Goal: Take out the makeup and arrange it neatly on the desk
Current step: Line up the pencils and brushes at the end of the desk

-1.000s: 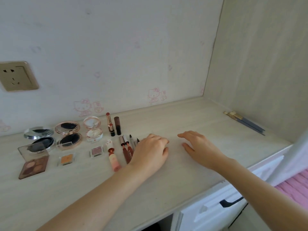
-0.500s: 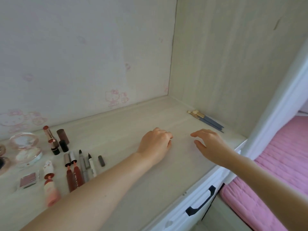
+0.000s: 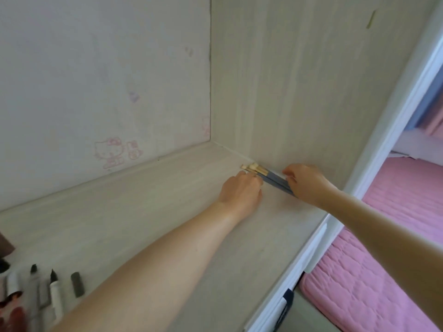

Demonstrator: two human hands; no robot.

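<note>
A small bundle of makeup brushes (image 3: 271,177) with blue-grey handles and gold ferrules lies on the pale wooden desk (image 3: 148,207) against the right side panel. My left hand (image 3: 242,190) has its curled fingers on the brushes near their bristle end. My right hand (image 3: 305,182) pinches the handle end with thumb and fingers. Whether the brushes are lifted off the desk I cannot tell. At the bottom left lie pens and liners (image 3: 55,291) in a row, partly cut off by the frame edge.
The back wall (image 3: 96,92) carries faint cartoon stickers. The wood-grain side panel (image 3: 299,80) closes the desk on the right. Below the desk edge is a white drawer with a dark handle (image 3: 285,305), and a pink quilted bed (image 3: 383,271) lies to the right.
Both hands have travelled right across the desk to the brushes by the side panel and taken hold of them. The view has swung right, leaving most of the laid-out makeup out of frame.
</note>
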